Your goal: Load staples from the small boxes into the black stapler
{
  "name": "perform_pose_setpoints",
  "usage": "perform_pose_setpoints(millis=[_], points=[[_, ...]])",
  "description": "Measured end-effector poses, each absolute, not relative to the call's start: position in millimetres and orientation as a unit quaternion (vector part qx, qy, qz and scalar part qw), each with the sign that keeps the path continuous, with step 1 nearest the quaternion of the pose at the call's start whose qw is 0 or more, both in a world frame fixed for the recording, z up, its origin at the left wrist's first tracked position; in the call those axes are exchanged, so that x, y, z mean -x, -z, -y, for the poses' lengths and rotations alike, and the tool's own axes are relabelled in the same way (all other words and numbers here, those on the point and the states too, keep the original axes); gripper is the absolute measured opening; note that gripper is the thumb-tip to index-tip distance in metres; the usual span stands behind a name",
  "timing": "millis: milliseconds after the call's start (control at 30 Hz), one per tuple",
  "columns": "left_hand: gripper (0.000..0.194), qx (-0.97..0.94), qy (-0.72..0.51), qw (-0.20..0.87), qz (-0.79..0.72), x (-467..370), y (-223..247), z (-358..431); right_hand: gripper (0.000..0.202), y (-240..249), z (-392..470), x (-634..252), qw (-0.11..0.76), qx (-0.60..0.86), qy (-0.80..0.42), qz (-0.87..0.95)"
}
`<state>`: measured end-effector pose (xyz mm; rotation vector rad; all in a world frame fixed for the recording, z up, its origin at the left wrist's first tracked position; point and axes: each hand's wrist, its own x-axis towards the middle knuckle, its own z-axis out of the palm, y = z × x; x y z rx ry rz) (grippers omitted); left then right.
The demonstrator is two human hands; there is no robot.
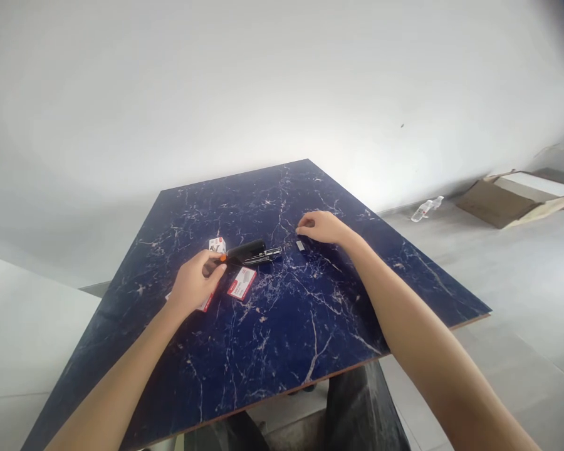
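Head: left hand (pixel 195 283) (on stapler (pixel 248 250))

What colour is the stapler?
The stapler is black with silvery metal parts, as the head view shows best.

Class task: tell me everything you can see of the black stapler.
The stapler has a black upper part, plastic by its look, and shiny metal below. It looks opened, the metal reaching past the black cover's front. It seems to rest on the dark blue, white-veined table, front end toward the right hand. The left hand has its grip at the rear, where something orange shows; whether that belongs to it is unclear.
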<state>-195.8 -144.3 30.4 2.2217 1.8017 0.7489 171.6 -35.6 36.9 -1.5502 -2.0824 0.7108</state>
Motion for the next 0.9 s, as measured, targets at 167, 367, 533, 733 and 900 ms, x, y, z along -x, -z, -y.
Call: perform_pose_setpoints(millis=[167,367,533,733,900], points=[[0.03,-0.743,-0.266,0.089,-0.608,197.0,-26.4,142.6,0.031,-42.5,41.9,-170.8,0.12,0.535,-0.273,0.791],[0.028,-0.743,-0.283,0.112,-0.596,195.6,-26.9,143.3,0.012,-48.2,54.7,-153.1,0.132,0.462,-0.303,0.823],[0.027,-0.745,-0.268,0.113,-0.6,197.1,-25.6,143.8,0.023,-53.0,62.9,-139.0,0.21,0.442,-0.341,0.803],[0.027,-0.748,-0.265,0.123,-0.595,197.7,-25.0,144.4,0.014,-42.0,70.3,-114.3,0.282,0.426,-0.289,0.809],[0.028,-0.748,-0.262,0.124,-0.598,196.4,-26.6,145.6,0.013,-36.1,72.0,-109.5,0.263,0.417,-0.288,0.821]])
